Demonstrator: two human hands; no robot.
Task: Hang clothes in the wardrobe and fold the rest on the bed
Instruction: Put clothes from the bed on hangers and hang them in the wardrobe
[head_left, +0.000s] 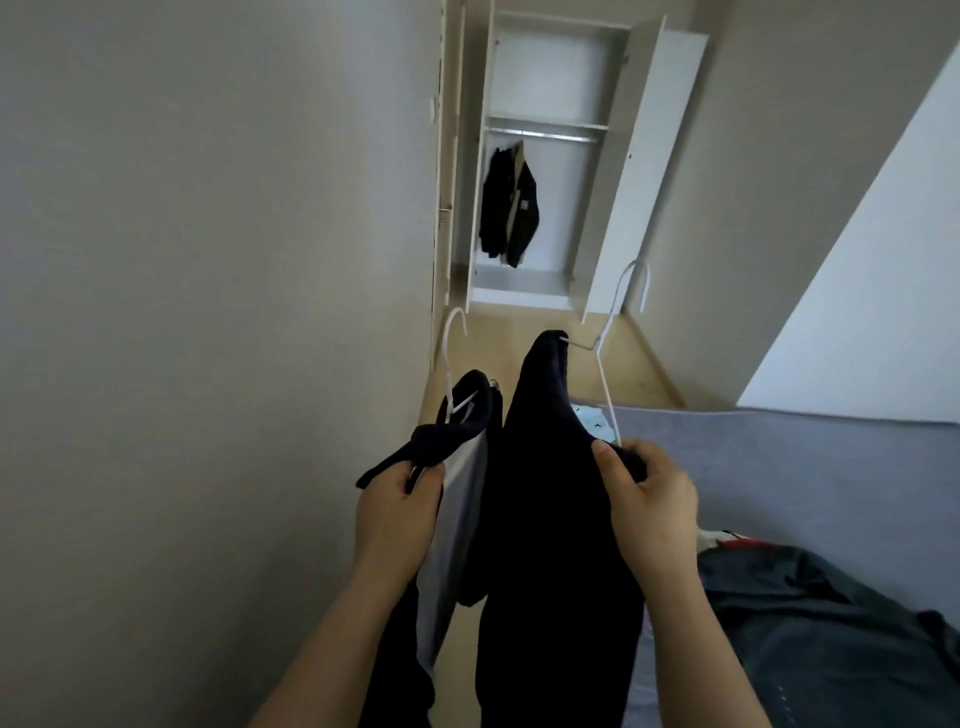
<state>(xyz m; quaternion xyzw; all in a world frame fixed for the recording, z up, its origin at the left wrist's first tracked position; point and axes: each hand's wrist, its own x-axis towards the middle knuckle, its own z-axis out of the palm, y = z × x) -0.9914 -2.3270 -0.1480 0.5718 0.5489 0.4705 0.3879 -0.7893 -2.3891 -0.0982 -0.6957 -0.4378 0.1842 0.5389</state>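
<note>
- The grey bed lies at our right, with a heap of dark clothes on its near end
- The white wardrobe stands open ahead of us, with dark jackets hanging from its rail
- A long dark garment hangs on a white hanger; our right hand grasps its cloth at the bed's edge, where the wire ends
- A dark-and-white top hangs on a second hanger; our left hand pinches its dark cloth, near the wall

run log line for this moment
left hand: grips navy-and-white garment on white hanger | right hand: grips dark garment on second hanger | wardrobe: open, dark jackets hung | bed: clothes pile
</note>
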